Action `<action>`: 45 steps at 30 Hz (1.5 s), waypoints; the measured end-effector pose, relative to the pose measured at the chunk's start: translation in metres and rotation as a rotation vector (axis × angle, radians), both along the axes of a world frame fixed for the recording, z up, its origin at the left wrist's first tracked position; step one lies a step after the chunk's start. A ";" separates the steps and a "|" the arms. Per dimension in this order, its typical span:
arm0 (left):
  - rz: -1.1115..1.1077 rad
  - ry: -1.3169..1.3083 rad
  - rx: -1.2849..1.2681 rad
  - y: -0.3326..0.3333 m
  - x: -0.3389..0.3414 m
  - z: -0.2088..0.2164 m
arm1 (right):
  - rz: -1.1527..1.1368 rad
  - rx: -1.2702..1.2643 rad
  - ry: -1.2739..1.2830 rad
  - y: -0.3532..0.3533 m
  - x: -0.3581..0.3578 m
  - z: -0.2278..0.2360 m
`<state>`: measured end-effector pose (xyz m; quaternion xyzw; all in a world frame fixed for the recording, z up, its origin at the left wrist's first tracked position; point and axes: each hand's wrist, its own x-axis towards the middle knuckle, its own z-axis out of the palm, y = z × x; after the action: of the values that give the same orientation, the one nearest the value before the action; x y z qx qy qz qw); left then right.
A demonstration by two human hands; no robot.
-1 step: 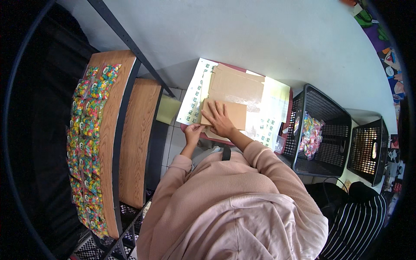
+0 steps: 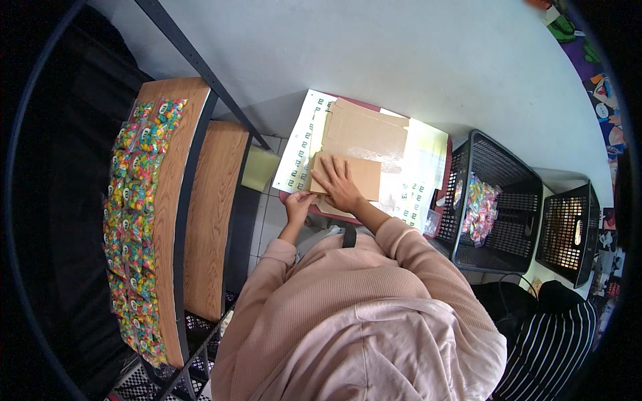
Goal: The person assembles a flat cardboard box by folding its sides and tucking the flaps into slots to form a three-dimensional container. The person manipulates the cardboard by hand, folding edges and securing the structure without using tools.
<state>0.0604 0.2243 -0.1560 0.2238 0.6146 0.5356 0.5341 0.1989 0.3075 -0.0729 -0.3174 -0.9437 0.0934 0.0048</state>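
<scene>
Candy bags unmoved on the wooden shelf, left hand still pinching the near left corner of the cardboard box, box unshifted on the sheet-covered table, right hand still pressed flat over it, fingers spread, ungripping.

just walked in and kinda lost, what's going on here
A person is handling a piece of cardboard at a low table. The right hand lies on top of it with fingers spread, while the left hand has its fingers at the near left corner. A larger sheet of brown card lies just beyond. To the right, a black crate holds colourful packets; on the left, rows of bright packs lie on a shelf.
</scene>
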 end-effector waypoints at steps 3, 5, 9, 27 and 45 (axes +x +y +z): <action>0.035 -0.164 -0.022 -0.001 0.002 0.004 | 0.005 0.057 0.003 -0.001 -0.001 -0.009; 0.099 -0.331 -0.053 0.001 0.003 0.011 | 0.009 0.088 0.004 -0.001 0.000 -0.014; 0.069 -0.334 -0.101 0.009 0.004 0.022 | 0.033 0.126 -0.038 0.000 0.002 -0.015; -0.121 -0.197 -0.062 0.010 -0.004 0.014 | -0.226 0.013 -0.002 -0.001 0.067 -0.003; -0.098 -0.224 -0.019 0.048 -0.005 0.094 | -0.744 -0.566 0.999 0.017 0.092 0.018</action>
<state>0.0551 0.2728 -0.0617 0.1871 0.5444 0.5248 0.6270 0.2910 0.3250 -0.0548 -0.5286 -0.5955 0.4640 0.3882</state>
